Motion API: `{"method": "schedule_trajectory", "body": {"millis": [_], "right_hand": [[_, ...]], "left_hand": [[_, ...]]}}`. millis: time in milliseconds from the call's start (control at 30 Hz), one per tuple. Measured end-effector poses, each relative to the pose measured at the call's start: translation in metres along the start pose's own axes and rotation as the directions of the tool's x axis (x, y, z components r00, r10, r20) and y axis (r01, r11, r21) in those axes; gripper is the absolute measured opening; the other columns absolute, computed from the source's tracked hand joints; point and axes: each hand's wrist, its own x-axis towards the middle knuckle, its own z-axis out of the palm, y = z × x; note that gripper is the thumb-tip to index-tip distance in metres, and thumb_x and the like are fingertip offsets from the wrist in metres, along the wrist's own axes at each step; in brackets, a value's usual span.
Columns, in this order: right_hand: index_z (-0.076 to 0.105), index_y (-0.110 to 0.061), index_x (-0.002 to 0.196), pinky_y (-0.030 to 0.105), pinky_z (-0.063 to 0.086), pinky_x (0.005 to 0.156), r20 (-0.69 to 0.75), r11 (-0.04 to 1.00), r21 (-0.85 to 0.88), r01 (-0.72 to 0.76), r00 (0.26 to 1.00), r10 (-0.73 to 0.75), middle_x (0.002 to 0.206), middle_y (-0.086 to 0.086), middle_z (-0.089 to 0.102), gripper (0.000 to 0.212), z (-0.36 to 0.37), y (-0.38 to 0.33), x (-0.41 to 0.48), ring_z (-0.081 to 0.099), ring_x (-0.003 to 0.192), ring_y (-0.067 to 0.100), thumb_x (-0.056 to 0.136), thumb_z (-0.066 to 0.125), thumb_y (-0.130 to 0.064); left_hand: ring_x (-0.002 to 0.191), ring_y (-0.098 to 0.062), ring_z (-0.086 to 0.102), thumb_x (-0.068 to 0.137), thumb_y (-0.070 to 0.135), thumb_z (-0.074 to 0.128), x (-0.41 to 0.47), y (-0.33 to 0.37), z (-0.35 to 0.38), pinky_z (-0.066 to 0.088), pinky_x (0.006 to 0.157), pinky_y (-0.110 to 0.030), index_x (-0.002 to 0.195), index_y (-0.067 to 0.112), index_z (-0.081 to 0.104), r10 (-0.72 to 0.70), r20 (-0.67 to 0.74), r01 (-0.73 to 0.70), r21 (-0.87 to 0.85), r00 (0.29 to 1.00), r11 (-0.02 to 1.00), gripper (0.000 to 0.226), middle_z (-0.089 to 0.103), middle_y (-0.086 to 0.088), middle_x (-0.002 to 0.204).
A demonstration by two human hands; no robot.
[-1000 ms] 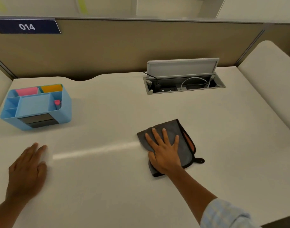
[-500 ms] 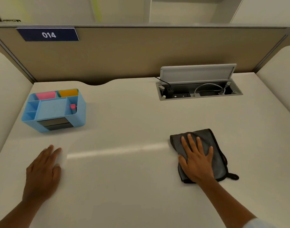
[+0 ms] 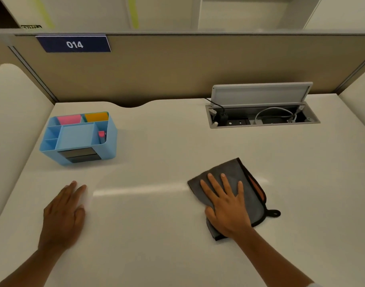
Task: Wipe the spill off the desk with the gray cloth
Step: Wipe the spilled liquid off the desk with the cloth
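The gray cloth (image 3: 237,172), folded, with black trim, an orange edge and a small hanging loop, lies on the white desk (image 3: 156,235) right of centre. My right hand (image 3: 227,206) presses flat on it with the fingers spread, covering its lower left part. My left hand (image 3: 63,212) rests palm down on the bare desk at the near left, holding nothing. A pale glossy streak (image 3: 136,189) runs across the desk between the two hands. I cannot make out a distinct spill.
A light blue desk organizer (image 3: 78,139) with pink and orange notes stands at the far left. An open cable box (image 3: 262,118) with its lid raised sits at the back right. A beige partition (image 3: 177,69) closes off the back, and padded panels flank both sides.
My right hand slid the cloth to the right across the desk, then back to the left. The left hand stayed planted. The view shifted as my head moved.
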Motion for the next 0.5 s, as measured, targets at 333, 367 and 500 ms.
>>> {"method": "schedule_trajectory", "body": {"millis": [333, 367, 500], "right_hand": [[0.004, -0.043, 0.165, 0.072, 0.002, 0.123, 0.011, 0.966, 0.020, -0.258, 0.966, 0.257, 0.176, -0.008, 0.000, 0.070, -0.018, 0.053, 0.046, -0.002, 0.162, 0.026, 0.099, 0.022, -0.055], [0.003, -0.042, 0.165, 0.074, 0.002, 0.123, 0.014, 0.961, 0.028, -0.274, 0.962, 0.274, 0.176, -0.008, 0.000, 0.069, -0.019, 0.050, 0.062, -0.004, 0.162, 0.027, 0.101, 0.023, -0.054], [0.004, -0.042, 0.165, 0.077, 0.001, 0.120, 0.039, 0.958, 0.067, -0.279, 0.960, 0.277, 0.176, -0.005, 0.001, 0.067, -0.025, 0.025, 0.111, -0.004, 0.162, 0.033, 0.103, 0.026, -0.053]], "left_hand": [[0.159, -0.024, 0.027, 0.095, 0.034, 0.029, -0.001, 0.004, -0.003, 0.028, 0.123, -0.051, 0.159, 0.028, 0.036, -0.009, 0.004, 0.009, -0.012, 1.000, 1.000, 0.065, 0.029, -0.001, 0.172], [0.159, -0.024, 0.026, 0.095, 0.034, 0.029, -0.001, 0.003, -0.003, 0.028, 0.123, -0.051, 0.159, 0.028, 0.036, -0.012, 0.005, 0.012, -0.012, 1.000, 1.000, 0.065, 0.028, -0.001, 0.172], [0.159, -0.024, 0.026, 0.096, 0.033, 0.029, 0.000, 0.003, -0.003, 0.029, 0.123, -0.050, 0.159, 0.027, 0.037, -0.007, -0.001, 0.007, -0.016, 1.000, 1.000, 0.064, 0.028, -0.001, 0.172]]}}
